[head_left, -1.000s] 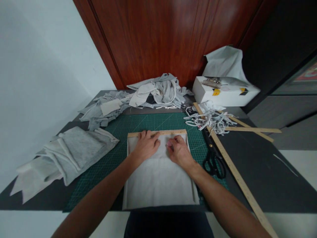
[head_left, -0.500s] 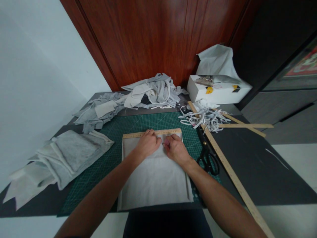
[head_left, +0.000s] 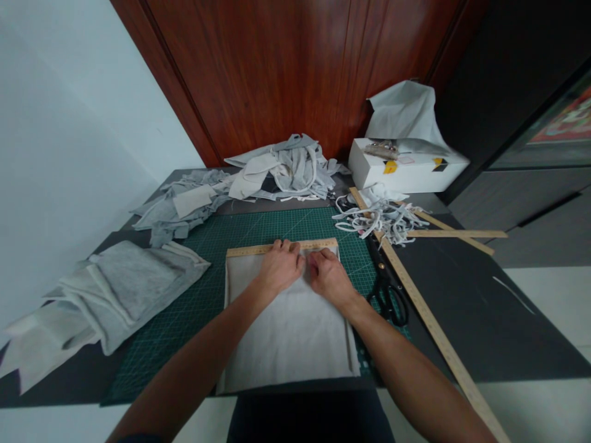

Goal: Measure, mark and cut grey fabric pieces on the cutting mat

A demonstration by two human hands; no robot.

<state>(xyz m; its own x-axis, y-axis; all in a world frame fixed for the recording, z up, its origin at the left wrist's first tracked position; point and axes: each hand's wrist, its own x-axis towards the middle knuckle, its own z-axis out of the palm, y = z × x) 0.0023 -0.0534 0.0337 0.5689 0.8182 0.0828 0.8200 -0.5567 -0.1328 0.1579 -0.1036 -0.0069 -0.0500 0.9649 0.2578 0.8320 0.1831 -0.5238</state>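
Observation:
A pale grey fabric piece [head_left: 286, 332] lies flat in front of me, its side edges folded in. Along its far edge rests a short wooden ruler [head_left: 252, 250]. My left hand [head_left: 281, 266] bends its fingers over the ruler and presses it against the cloth. Close by on the right, my right hand [head_left: 330, 275] is closed in a pinch just below the ruler, low over the fabric. Whatever sits between its fingertips is hidden. Under the cloth is a green cutting mat [head_left: 272, 220].
Black scissors [head_left: 388, 301] and a long wooden ruler [head_left: 425, 311] lie to the right. Tangled fabric strips [head_left: 388, 218] sit beyond them, before a white box [head_left: 409, 169]. Fabric scraps [head_left: 295, 166] are heaped at the back; folded fabric [head_left: 133, 283] lies left.
My left hand has slid a little to the right along the ruler, closer to my right hand. The right hand stays nearly in place, its fingertips drawn in slightly.

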